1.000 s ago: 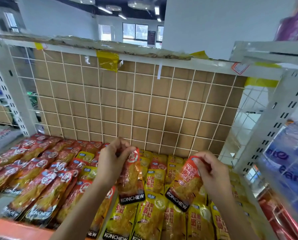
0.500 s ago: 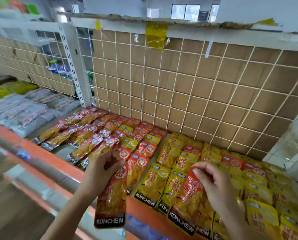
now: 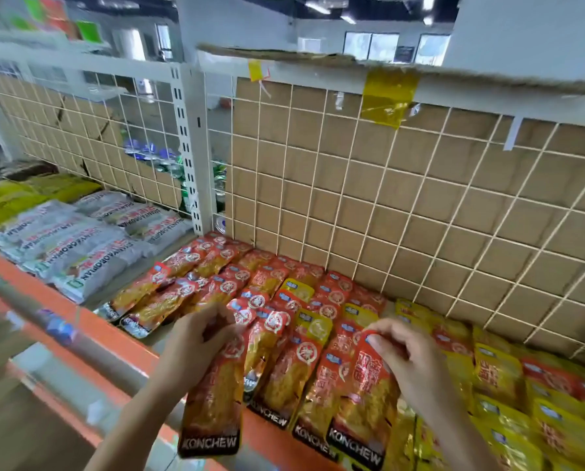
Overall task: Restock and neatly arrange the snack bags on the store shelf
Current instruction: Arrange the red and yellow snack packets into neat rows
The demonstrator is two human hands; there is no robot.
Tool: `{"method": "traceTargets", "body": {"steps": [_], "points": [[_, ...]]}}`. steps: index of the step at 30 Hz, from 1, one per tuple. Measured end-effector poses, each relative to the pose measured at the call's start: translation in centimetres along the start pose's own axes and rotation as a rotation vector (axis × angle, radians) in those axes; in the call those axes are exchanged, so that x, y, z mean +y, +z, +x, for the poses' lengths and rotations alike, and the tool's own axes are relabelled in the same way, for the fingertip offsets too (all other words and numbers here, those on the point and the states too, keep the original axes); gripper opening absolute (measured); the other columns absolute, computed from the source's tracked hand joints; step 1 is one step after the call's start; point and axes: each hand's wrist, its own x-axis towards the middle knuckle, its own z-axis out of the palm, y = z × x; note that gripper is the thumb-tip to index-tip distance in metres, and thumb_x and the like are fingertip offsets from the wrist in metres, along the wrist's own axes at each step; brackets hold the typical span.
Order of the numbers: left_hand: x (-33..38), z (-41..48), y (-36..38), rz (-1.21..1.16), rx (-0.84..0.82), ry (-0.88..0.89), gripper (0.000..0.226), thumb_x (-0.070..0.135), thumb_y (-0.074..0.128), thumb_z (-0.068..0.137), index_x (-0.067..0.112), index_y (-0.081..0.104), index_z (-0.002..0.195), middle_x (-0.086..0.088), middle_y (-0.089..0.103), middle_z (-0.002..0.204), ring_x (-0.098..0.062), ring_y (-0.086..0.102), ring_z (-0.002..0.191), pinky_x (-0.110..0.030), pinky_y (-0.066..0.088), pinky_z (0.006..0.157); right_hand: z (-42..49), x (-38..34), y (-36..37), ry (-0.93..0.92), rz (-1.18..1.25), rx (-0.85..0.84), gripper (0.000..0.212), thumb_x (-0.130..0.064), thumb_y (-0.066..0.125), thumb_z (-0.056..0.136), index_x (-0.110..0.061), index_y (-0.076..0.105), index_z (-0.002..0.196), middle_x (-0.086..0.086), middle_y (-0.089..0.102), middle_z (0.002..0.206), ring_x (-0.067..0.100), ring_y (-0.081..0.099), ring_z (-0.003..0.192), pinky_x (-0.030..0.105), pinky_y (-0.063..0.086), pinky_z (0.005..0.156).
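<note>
The left hand (image 3: 199, 341) grips the top of a red snack bag (image 3: 213, 406), which hangs down over the orange front lip of the shelf (image 3: 90, 326). Apart from it, to the right, the right hand (image 3: 410, 363) pinches the top edge of a second red bag (image 3: 364, 413) lying on the packed rows. More red bags (image 3: 216, 266) lie beyond the left hand. Yellow bags (image 3: 498, 372) lie right of the right hand, and white packs (image 3: 80, 246) far left.

We're in a shop: rows of identical snack bags (image 3: 216, 263) lie packed on a shelf (image 3: 114, 338) with an orange front edge, white packets (image 3: 80, 246) fill the next bay, a wire grid (image 3: 386, 205) and a slotted upright (image 3: 191, 147) stand behind.
</note>
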Motion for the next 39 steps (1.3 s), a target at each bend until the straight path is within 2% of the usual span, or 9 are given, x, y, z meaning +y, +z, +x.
{"method": "traceTargets", "body": {"steps": [5,10,12,16,21,27,31,34,39], "points": [[-3.9,4.5,-3.7,0.075,-0.074,0.050,0.026,0.013,0.069,0.081,0.027,0.054,0.066,0.019,0.062,0.064,0.002,0.054,0.058,-0.012,0.037,0.054,3.0,-2.0,5.4,0.021,0.017,0.031,0.021,-0.011,0.062,0.086,-0.030,0.064,0.078,-0.015,0.066,0.076,0.004,0.058,0.066,0.013,0.042,0.061],[-8.3,7.9,-6.2,0.102,-0.142,0.047,0.019,0.020,0.066,0.084,0.030,0.055,0.072,0.012,0.063,0.065,-0.001,0.056,0.062,-0.021,0.041,0.059,5.4,-3.4,10.5,0.039,0.003,0.035,0.019,-0.009,0.062,0.086,-0.027,0.064,0.080,-0.023,0.061,0.067,-0.002,0.055,0.061,0.010,0.036,0.057],[-9.4,9.2,-6.4,0.109,-0.198,0.062,0.013,0.024,0.063,0.087,0.024,0.057,0.076,0.008,0.062,0.067,-0.004,0.057,0.065,-0.023,0.041,0.060,6.0,-3.7,12.3,0.055,0.008,0.051,0.021,-0.008,0.063,0.086,-0.028,0.064,0.080,-0.018,0.062,0.067,0.000,0.055,0.060,0.011,0.037,0.057],[-10.2,11.3,-5.5,0.156,-0.315,0.165,0.011,0.024,0.056,0.091,0.017,0.056,0.083,0.010,0.058,0.073,-0.001,0.053,0.068,-0.019,0.039,0.064,6.6,-4.0,14.8,0.087,-0.029,0.116,0.029,-0.009,0.064,0.085,-0.037,0.061,0.077,-0.021,0.066,0.089,-0.001,0.061,0.080,0.009,0.044,0.071],[-11.1,13.0,-3.4,0.188,-0.420,0.252,0.010,0.017,0.051,0.094,0.011,0.059,0.092,0.006,0.061,0.086,-0.008,0.055,0.080,-0.023,0.042,0.071,7.2,-4.6,15.8,0.102,-0.097,0.173,0.025,-0.010,0.064,0.085,-0.034,0.063,0.078,-0.019,0.067,0.083,-0.001,0.061,0.080,0.009,0.044,0.069],[-12.4,13.4,-2.3,0.317,-0.399,0.474,0.014,0.024,0.059,0.088,0.016,0.062,0.100,0.005,0.056,0.101,-0.012,0.048,0.093,-0.021,0.030,0.077,8.1,-4.7,16.7,0.154,-0.134,0.205,0.027,-0.009,0.064,0.085,-0.035,0.062,0.077,-0.021,0.064,0.070,-0.006,0.059,0.073,0.005,0.040,0.064],[-13.1,13.3,-2.5,0.297,-0.391,0.452,0.018,0.031,0.057,0.089,0.026,0.060,0.105,0.015,0.049,0.104,-0.005,0.039,0.094,-0.020,0.027,0.082,8.8,-5.1,18.1,0.175,-0.160,0.135,0.019,-0.014,0.060,0.088,-0.032,0.059,0.080,-0.029,0.057,0.059,-0.009,0.055,0.063,0.007,0.038,0.060],[-13.8,13.4,-3.7,0.218,-0.320,0.443,0.017,0.040,0.047,0.086,0.033,0.058,0.097,0.021,0.050,0.097,-0.002,0.046,0.093,-0.016,0.033,0.076,9.2,-5.3,19.4,0.185,-0.177,0.081,0.019,-0.017,0.059,0.090,-0.031,0.056,0.078,-0.031,0.056,0.063,-0.006,0.054,0.060,0.011,0.037,0.057],[-14.8,13.6,-6.5,0.194,-0.253,0.430,0.027,0.042,0.039,0.085,0.029,0.060,0.094,0.018,0.055,0.097,-0.003,0.053,0.091,-0.025,0.045,0.076,10.4,-5.9,22.2,0.204,-0.202,-0.002,0.005,-0.023,0.057,0.091,-0.026,0.060,0.089,-0.016,0.057,0.072,-0.004,0.054,0.067,0.012,0.037,0.061]]}}
